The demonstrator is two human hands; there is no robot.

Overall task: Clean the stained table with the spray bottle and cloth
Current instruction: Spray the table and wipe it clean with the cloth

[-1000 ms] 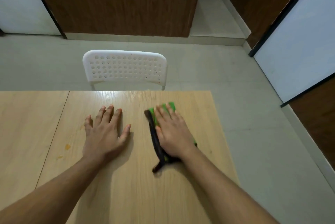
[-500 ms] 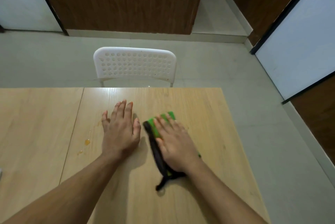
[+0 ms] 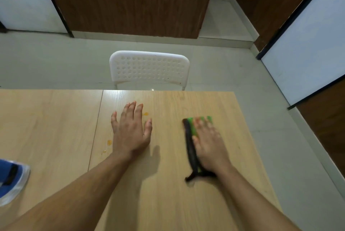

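Since half a second ago, the right hand (image 3: 209, 146) is sliding the folded green cloth with a dark edge (image 3: 190, 137) away to the right, so a wide stretch of the pale wooden tabletop (image 3: 168, 202) is now opening between the two hands. The right fingers (image 3: 202, 124) are lying flat and slightly fanned on the cloth, pressing it down, though they are blurring too much to be sure. The left hand (image 3: 130, 133) is resting palm-down, fingers spread, holding nothing. The small orange stains (image 3: 109, 142) are lying left of the cloth, beside the left hand, one just past its fingertips. The cloth's long axis is running away from the person, so the coming sweep is likely heading leftward.
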